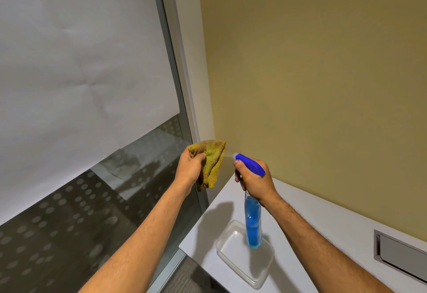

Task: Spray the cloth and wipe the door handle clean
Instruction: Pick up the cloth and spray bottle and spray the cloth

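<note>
A yellow cloth (211,163), folded and bunched, is held up in the left hand (190,169), fingers clenched around its left edge, the loose part hanging down to the right of the palm. A darker, stained patch is seen on the upper fold.

A spray bottle (251,202) is gripped in the right hand (255,178), fingers wrapped around the neck below the blue trigger head (250,164). The pale nozzle is pointed left at the cloth, near it but not touching. A faint haze may be visible between nozzle and cloth; it cannot be told for sure. Blue liquid is seen in the clear lower body of the bottle.

Both are held in the air above a white worktop (300,223). A clear plastic container (242,255) is set on the worktop directly under the bottle's base; whether they touch cannot be told. A metal recessed flap (402,253) is set into the worktop at the right edge.

A glass panel (80,200) with a dotted frosted pattern and a white blind (80,62) is seen at left, bounded by a metal frame (178,85). A tan wall (323,73) is behind the worktop. No door handle is in view.
</note>
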Action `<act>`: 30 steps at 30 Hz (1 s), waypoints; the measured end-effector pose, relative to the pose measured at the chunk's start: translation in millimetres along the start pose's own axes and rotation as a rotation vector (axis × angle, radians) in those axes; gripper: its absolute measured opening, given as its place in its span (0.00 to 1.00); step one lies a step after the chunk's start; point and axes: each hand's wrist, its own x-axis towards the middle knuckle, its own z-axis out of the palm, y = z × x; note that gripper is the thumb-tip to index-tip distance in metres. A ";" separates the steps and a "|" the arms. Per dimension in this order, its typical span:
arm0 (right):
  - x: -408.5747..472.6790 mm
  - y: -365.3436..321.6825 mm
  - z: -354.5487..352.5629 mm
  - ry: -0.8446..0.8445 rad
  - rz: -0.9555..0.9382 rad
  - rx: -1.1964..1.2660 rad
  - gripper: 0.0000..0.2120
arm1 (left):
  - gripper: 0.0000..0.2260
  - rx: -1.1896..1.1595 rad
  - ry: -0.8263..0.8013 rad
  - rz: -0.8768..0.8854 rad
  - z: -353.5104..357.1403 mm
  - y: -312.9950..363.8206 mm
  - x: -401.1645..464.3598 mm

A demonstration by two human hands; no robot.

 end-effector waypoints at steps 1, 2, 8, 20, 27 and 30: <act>1.3 -1.3 -0.1 -0.004 -0.010 -0.003 0.15 | 0.13 0.005 -0.004 0.000 2.3 -1.5 -1.7; 2.4 -1.3 -0.3 -0.008 -0.020 -0.005 0.14 | 0.13 0.010 -0.008 0.000 4.3 -3.0 -3.4; -2.3 37.4 -2.5 -0.066 0.032 -0.017 0.08 | 0.10 -0.002 0.000 -0.021 5.1 -14.1 -8.8; -33.4 155.4 2.5 -0.144 0.193 -0.124 0.19 | 0.11 0.055 0.040 -0.195 4.3 -102.3 -62.6; -37.1 216.3 5.2 -0.210 0.268 -0.157 0.25 | 0.11 0.018 0.108 -0.317 9.0 -162.8 -85.7; -37.9 238.0 2.5 -0.203 0.300 -0.175 0.27 | 0.11 0.007 0.112 -0.364 14.9 -180.4 -91.4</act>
